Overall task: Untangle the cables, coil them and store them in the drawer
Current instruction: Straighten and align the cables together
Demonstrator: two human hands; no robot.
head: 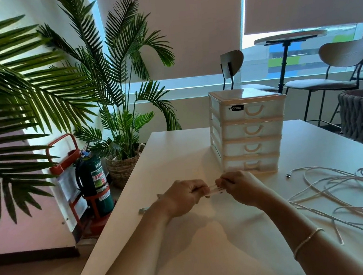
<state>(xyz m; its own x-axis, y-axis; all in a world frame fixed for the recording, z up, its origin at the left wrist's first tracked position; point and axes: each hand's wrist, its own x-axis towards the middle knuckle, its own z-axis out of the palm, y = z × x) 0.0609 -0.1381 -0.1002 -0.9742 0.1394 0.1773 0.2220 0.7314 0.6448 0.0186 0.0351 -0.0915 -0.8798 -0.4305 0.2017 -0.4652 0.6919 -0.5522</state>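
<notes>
**Head view: both hands pinching a bundled cable**

Nearest you, a thin beaded bracelet (308,243) circles your right forearm. Your left hand (183,197) and right hand (239,187) sit close together over the smooth white table (187,258), fingers curled, each gripping one end of a short, flat bundle of pale cable (213,189) w/ several strands side by side. To the right, the loose cables (347,190) sprawl in thin, rounded pinkish-white loops; one metal-tipped plug (288,175) lies near the drawer unit (248,128). That unit is translucent white plastic, four stacked drawers w/ curved beige handles, all closed. Beyond, palm plants (113,81) and a green cylindrical fire extinguisher (95,183).
</notes>
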